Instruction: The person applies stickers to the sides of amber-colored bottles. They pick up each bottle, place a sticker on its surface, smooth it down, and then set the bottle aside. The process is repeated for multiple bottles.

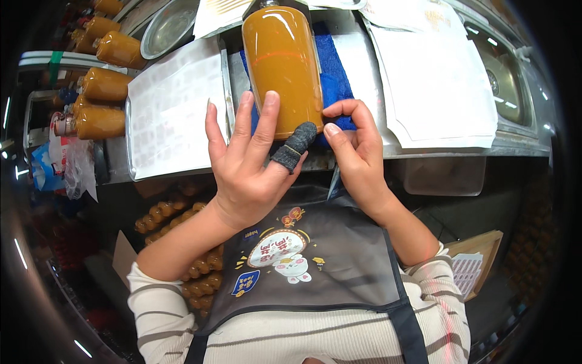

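A large clear bottle (282, 60) full of orange-brown contents lies on its side, neck pointing away, over a blue cloth (334, 57). My left hand (251, 164) is at its near end, fingers stretched and spread, with some fingertips against the bottle. A dark grey knitted sleeve (294, 147) covers the left thumb, which rests by the bottle's base edge. At the base's right corner my right hand (361, 148) pinches thumb and forefinger close together. What is between them is too small to tell. A thin bluish pointed strip (333, 183) hangs below that hand.
White paper-covered trays flank the bottle, one left (176, 109) and one right (433, 91). Several similar filled bottles (104, 121) lie at the left. A metal bowl (170, 27) stands far left, a sink (503, 76) far right. Below the counter hangs a translucent bin (444, 176).
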The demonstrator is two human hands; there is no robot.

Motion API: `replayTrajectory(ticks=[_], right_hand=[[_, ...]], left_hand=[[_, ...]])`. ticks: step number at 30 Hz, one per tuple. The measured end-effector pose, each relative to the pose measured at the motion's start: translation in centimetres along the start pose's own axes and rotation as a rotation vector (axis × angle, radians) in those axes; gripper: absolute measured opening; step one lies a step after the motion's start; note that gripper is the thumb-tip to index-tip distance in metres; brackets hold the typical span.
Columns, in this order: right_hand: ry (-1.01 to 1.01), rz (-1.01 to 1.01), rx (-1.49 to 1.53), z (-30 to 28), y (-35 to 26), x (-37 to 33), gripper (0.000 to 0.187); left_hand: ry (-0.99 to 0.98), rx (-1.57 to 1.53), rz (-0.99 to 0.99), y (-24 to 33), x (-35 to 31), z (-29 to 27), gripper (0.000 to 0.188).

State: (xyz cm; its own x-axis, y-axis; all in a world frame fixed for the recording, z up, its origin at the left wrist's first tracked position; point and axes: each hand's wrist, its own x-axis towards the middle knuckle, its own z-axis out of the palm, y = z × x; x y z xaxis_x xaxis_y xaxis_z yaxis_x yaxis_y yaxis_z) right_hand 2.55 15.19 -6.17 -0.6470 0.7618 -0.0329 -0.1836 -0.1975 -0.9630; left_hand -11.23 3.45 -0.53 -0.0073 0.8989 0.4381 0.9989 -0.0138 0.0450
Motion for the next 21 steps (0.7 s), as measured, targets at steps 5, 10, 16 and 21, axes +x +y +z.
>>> replayTrajectory(ticks=[5,10,16,21], right_hand=[[0.005,0.098,-0.028,-0.9,-1.7,-1.2,0.021],[0.079,0.032,-0.139,-1.3,-1.2,-2.1,0.025],[-0.067,-0.469,-0.579,-1.3,-1.0,-3.7,0.027],[-0.121,-0.467,-0.66,-0.7,-0.3,-3.4,0.027]], left_hand=[[-0.069,0.043,0.097,-0.3,1.6,-0.6,0.028],[0.053,-0.027,0.098,0.8,2.8,1.8,0.017],[0.115,-0.211,-0.183,-0.6,-0.6,1.4,0.061],[0.166,-0.39,-0.266,-1.8,-0.8,4.1,0.074]])
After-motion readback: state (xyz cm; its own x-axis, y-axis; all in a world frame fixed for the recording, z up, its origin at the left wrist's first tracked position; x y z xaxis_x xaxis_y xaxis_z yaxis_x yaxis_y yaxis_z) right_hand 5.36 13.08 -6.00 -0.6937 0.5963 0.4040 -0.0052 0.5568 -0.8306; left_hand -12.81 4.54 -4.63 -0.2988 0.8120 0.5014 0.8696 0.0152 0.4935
